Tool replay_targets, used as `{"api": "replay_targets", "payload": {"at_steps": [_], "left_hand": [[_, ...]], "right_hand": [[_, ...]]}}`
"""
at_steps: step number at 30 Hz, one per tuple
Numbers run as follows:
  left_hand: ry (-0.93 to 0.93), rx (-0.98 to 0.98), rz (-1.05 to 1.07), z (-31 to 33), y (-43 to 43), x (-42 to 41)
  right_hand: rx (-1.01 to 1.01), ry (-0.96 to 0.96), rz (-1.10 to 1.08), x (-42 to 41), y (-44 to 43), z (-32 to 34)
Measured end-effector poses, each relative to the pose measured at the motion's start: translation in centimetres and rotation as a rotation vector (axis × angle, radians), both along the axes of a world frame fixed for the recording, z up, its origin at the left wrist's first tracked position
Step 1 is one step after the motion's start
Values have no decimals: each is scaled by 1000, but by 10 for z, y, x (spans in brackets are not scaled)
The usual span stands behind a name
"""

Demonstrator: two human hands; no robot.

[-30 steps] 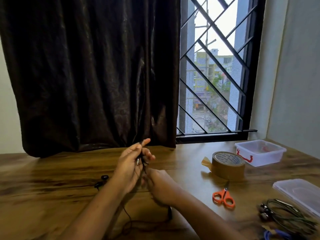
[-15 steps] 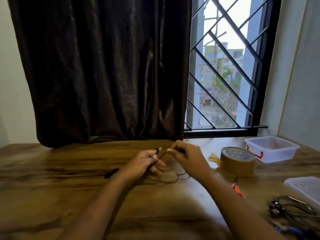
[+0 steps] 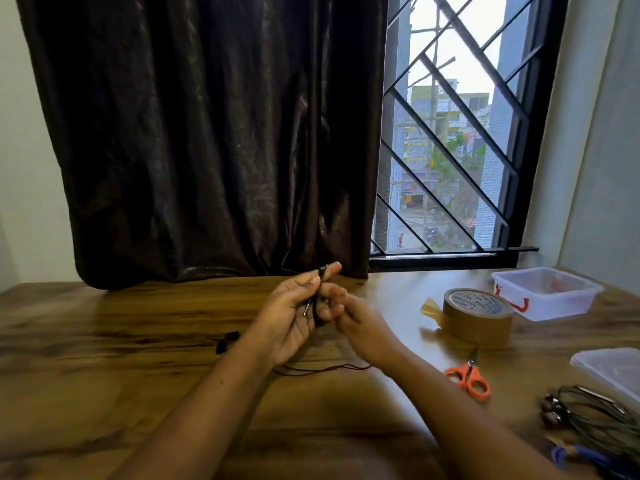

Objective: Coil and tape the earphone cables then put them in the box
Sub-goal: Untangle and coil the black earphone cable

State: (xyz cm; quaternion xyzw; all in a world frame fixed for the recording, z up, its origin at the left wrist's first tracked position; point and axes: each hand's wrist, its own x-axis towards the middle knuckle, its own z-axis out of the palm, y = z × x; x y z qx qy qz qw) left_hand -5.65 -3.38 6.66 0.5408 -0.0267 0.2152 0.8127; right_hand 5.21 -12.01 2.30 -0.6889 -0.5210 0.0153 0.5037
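The left hand (image 3: 294,315) is raised above the wooden table (image 3: 104,358), well left of the tape roll (image 3: 478,318). Its fingers curl around a few turns of the black earphone cable (image 3: 317,306), the metal plug lying against the palm. The right hand (image 3: 365,329) sits between that hand and the tape roll, blurred; I cannot tell whether it grips the cable. Slack cable trails across the table beneath both hands. The clear box (image 3: 550,294) stands just behind the tape roll, the orange scissors (image 3: 468,375) in front of it.
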Motion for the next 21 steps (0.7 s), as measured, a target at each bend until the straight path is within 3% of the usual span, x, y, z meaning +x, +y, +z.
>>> {"api": "replay_targets", "payload": {"at_steps": [3,6,9,11,14,17,21], "left_hand": [[-74,6,178,3,10,-1],[-65,116,335,1,22,-2],[70,415,462,-8,33,2],[191,736,541,-14,41,4],[391,1030,454,-19,44,3],[464,857,164,-16,32,-3],[383,606,-31,-4,16,-10]], "right_hand": [[-167,-5,89,-14,7,-5],[-191,-30,141,-25,8,0],[-269,-141,137,-28,6,3],[-288,-209,108,-24,4,5],[-165,-270,28,-11,-4,15],[28,-234,-57,0,-14,24],[195,-72,-106,7,-22,30]]}}
